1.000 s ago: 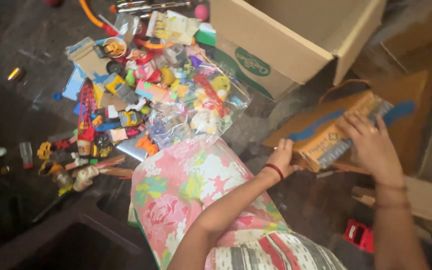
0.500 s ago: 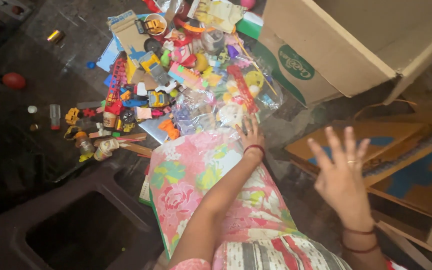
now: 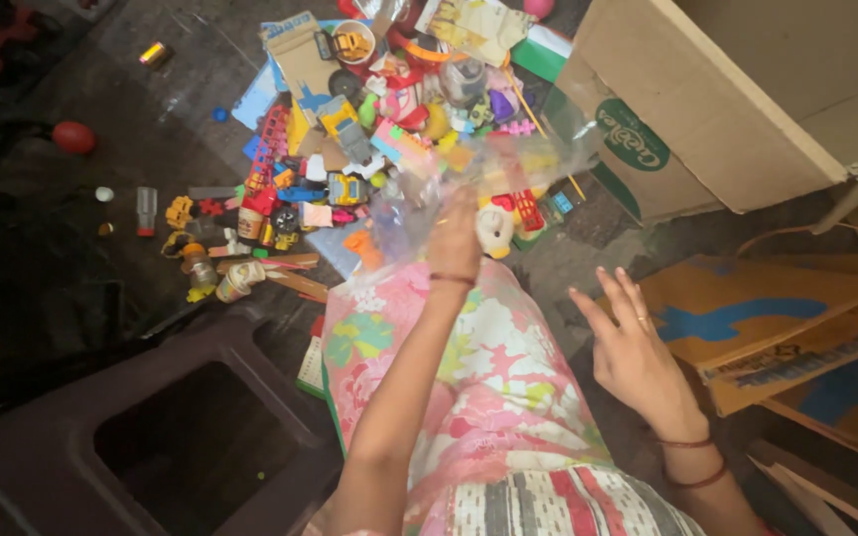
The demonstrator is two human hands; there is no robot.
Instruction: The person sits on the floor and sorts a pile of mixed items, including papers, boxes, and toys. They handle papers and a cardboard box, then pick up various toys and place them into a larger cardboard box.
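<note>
Head view, the only one. Two hands, one person, floral-print lap at 6 o'clock.

Left hand (image 3: 454, 238): reaches toward 12 o'clock, fingers closed on the edge of a clear plastic bag (image 3: 489, 179). The bag is crumpled and see-through, lifted over the near edge of the toy pile (image 3: 369, 139). One dark band on that wrist.

Right hand (image 3: 633, 347): open, fingers spread, holding nothing, hovering at 4 o'clock beside the lap. One ring, two bands at the wrist.

Toy pile: dozens of small plastic pieces at 11–12 o'clock, too many and too blurred to count exactly. Strays at 9 o'clock: one red ball (image 3: 73, 137), one small red-and-grey block (image 3: 146, 210).

Packages:
- One large brown cardboard box (image 3: 747, 89) at 1–2 o'clock, with a green oval label on its side panel facing the pile.
- Flattened brown cardboard (image 3: 777, 318) at 3–4 o'clock, with blue printed shapes; at least two overlapping sheets.
- One tan card piece (image 3: 295, 55) with blue print at 11 o'clock, on top of the pile.

One dark plastic stool (image 3: 151, 427) with a square hole at 7–8 o'clock.
</note>
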